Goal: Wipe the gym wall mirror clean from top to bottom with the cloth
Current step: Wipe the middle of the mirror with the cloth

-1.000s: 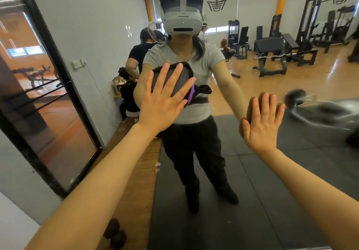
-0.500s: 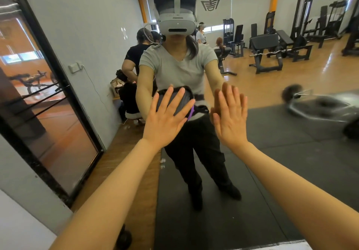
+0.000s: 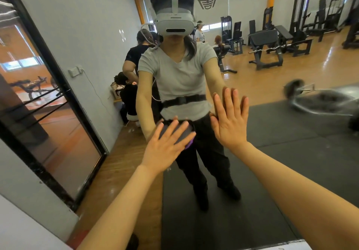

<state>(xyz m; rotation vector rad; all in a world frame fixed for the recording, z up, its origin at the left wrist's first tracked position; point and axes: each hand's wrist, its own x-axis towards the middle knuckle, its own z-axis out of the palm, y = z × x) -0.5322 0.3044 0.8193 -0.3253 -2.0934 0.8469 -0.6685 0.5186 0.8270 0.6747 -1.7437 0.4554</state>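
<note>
Flat-fingered, the left hand [image 3: 165, 148] presses a dark grey cloth [image 3: 175, 133] with a purple edge against the mirror [image 3: 291, 152], fingers spread and straight over it rather than curled round it; the right hand [image 3: 230, 121] lies open-palmed on the glass just beside it, holding nothing. Both sit a little below the middle of the frame, the cloth at about the height of the reflected waist, so I would judge the wipe to be roughly midway down — the upper glass presumably covered, the lower stretch down to the bottom edge at the lower right of the frame yet to do, though no streaks or wet marks show to prove either. At the right of the frame the glass carries a smeared, blurry patch over the reflected barbell [image 3: 310, 98]; whether that is dirt on the surface or only blur I cannot tell. From where one stands, the mirror throws back the whole gym: the person in a grey tee and dark trousers with a white headset [image 3: 173, 21], other people behind at centre left, black weight benches [image 3: 266, 49] and machines across the upper right, a warm wooden floor and a dark rubber mat [image 3: 272, 172] underfoot. At the left of the frame a black-framed glass panel [image 3: 48, 113] is set in a pale grey wall [image 3: 77, 26] — a switch plate [image 3: 74, 71] and a trailing cable beside it.
</note>
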